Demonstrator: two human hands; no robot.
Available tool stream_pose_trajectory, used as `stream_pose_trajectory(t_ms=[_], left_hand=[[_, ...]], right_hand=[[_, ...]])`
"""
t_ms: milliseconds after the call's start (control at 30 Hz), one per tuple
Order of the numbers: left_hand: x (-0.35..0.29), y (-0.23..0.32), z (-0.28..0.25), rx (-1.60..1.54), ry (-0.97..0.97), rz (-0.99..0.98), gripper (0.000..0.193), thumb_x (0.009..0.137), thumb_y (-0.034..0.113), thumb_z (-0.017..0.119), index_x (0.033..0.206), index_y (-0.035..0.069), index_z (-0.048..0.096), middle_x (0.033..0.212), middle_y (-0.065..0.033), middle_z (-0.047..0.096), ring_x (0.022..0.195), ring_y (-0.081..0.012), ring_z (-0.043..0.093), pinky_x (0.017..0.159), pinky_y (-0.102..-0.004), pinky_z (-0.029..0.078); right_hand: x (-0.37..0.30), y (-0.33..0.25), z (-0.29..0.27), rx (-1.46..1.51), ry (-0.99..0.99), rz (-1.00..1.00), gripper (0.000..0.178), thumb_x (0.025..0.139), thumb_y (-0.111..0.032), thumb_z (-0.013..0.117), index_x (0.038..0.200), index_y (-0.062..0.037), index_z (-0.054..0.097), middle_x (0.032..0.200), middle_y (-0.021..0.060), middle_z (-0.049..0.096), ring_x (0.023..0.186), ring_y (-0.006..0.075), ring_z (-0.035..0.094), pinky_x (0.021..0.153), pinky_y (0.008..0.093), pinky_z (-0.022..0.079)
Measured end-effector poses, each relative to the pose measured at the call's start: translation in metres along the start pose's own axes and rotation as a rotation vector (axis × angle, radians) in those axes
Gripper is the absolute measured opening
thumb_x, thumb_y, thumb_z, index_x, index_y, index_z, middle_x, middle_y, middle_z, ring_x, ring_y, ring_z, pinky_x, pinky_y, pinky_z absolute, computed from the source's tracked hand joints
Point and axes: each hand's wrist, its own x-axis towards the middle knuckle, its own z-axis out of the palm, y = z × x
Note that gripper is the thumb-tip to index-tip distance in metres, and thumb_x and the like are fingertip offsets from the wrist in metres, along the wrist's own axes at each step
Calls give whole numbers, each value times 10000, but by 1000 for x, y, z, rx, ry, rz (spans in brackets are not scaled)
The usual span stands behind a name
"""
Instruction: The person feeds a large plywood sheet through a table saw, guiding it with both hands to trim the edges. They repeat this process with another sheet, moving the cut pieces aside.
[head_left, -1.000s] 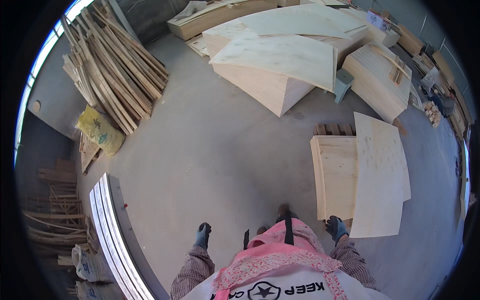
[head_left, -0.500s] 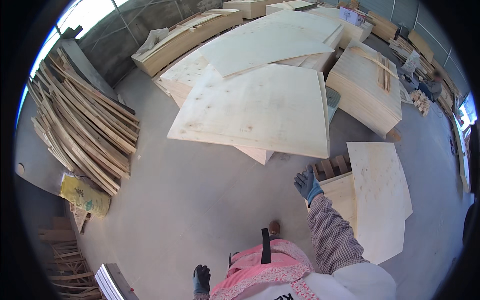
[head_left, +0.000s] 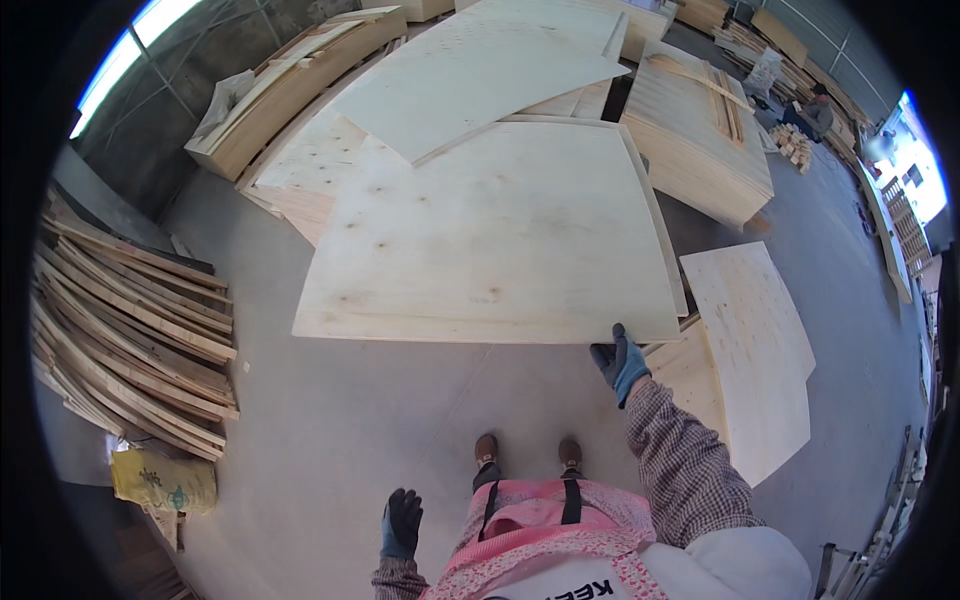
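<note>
Pale rectangular plywood sheet (head_left: 480, 245) at twelve o'clock is touched, not yet lifted, by blue-gloved right hand (head_left: 620, 364), grip unclear; blue-gloved left hand (head_left: 401, 522) is held slack, empty, at seven.

The right arm (head_left: 690, 465) stretches up and leftward from the lower right of the frame, the gloved right hand (head_left: 621, 366) just right of centre, thumb pointing up, fingers angled left, their closure unclear. At the lower edge, left of centre, the left hand (head_left: 401, 527) hangs unclenched, fingers pointing up the frame
</note>
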Motion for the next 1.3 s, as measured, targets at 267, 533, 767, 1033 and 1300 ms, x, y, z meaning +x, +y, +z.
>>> stream_pose_trajectory(t_ms=[267, 533, 767, 1033, 1300], left_hand=[[123, 161, 131, -432, -331, 11, 761, 841, 677, 438, 1353, 115, 394, 1351, -100, 464, 1243, -253, 452, 1024, -469, 383], [156, 156, 158, -323, -348, 91, 438, 891, 373, 603, 1212, 84, 530, 1151, -58, 597, 1040, -194, 582, 864, -330, 506], [45, 99, 146, -361, -235, -48, 405, 912, 330, 582, 1215, 68, 525, 1168, -56, 595, 1067, -188, 573, 891, -339, 494], [-55, 36, 100, -256, -148, -61, 495, 939, 396, 501, 1286, 45, 465, 1262, -111, 536, 1148, -256, 520, 991, -396, 421], [-91, -28, 70, -497, -183, -403, 591, 899, 453, 519, 1367, 113, 397, 1379, -104, 427, 1279, -289, 378, 1065, -488, 305]], right_hand=[[-161, 188, 43, 179, -86, 377, 308, 855, -179, 669, 1124, -111, 536, 995, 94, 650, 915, 277, 641, 810, 406, 551], [-166, 185, 23, 81, -233, 383, 393, 870, -263, 647, 1171, -39, 527, 1052, 114, 650, 991, 264, 622, 849, 398, 529], [-256, 73, -53, -417, -364, 791, 394, 915, -306, 575, 1155, 4, 536, 1076, 170, 639, 939, 282, 651, 819, 401, 540], [-153, -59, -121, -790, 89, -245, 506, 940, -372, 488, 1357, -93, 423, 1365, 81, 456, 1277, 193, 397, 1033, 368, 307], [-47, -49, -117, -742, -9, -40, 764, 834, -567, 586, 1330, -3, 444, 1294, 130, 508, 1143, 246, 493, 977, 349, 394]])
